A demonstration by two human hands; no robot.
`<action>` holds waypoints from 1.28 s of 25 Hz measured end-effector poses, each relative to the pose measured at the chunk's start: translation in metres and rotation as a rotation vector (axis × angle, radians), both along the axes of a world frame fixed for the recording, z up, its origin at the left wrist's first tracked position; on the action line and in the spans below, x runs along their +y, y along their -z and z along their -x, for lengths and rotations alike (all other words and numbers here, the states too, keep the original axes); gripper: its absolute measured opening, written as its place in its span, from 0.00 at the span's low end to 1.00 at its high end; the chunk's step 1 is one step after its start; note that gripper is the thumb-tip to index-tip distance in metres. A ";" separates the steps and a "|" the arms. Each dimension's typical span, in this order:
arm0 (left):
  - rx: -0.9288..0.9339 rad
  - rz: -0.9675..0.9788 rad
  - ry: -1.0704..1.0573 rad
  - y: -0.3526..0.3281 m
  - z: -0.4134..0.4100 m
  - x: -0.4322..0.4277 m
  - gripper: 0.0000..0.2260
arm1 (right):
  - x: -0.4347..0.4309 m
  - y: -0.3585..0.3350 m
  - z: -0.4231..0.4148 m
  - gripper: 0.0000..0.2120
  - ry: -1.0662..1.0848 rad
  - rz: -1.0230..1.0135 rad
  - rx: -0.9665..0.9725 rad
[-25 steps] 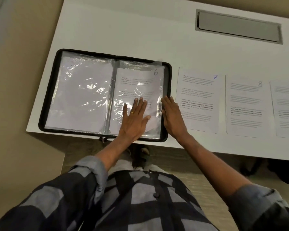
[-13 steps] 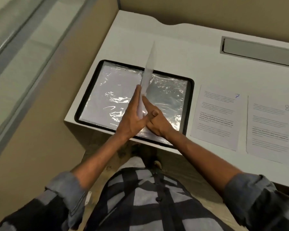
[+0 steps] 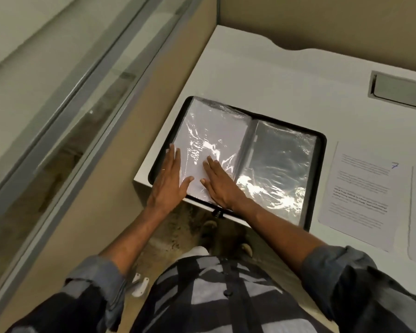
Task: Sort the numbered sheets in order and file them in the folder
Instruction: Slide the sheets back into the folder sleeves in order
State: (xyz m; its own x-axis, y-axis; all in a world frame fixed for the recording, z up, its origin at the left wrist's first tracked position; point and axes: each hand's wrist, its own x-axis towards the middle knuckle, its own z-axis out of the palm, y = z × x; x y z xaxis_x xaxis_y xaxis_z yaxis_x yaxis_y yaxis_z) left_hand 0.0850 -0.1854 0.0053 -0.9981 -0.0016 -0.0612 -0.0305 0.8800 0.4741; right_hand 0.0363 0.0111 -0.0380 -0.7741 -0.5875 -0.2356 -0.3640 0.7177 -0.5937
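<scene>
1. Head view: the folder [image 3: 321,164] is laid open at the desk [image 3: 250,75] corner. The left hand [image 3: 168,179] and right hand [image 3: 222,186] are pressed flat on its left sleeve [image 3: 209,138], fingers straight, nothing gripped.
2. The sleeve is best smoothed outward before sheet 7 [image 3: 360,195], just beside the folder, is taken.
3. Half a second ago the sleeve was held upright, mid-turn.

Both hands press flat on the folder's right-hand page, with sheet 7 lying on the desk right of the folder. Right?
No: the head view shows the left hand and right hand flat on the folder's left-hand page, not the right-hand one. Sheet 7 lies on the desk right of it.
</scene>
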 end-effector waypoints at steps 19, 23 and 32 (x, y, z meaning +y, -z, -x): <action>-0.101 0.291 0.316 0.053 0.013 0.069 0.33 | 0.083 -0.019 -0.029 0.35 0.360 -0.152 0.104; -0.029 0.217 0.477 0.039 0.010 0.150 0.31 | 0.155 -0.023 -0.055 0.34 0.481 -0.173 0.143; 0.017 0.182 0.497 0.028 -0.023 0.326 0.31 | 0.316 -0.027 -0.099 0.29 0.503 -0.167 0.179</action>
State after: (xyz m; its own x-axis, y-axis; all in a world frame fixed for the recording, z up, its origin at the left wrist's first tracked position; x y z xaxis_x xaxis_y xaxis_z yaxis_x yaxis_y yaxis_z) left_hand 0.1080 0.1405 -0.0228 -0.8820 0.4630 -0.0876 0.4179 0.8544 0.3088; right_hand 0.1351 0.3273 -0.0115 -0.9860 -0.1011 -0.1327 -0.0368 0.9078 -0.4177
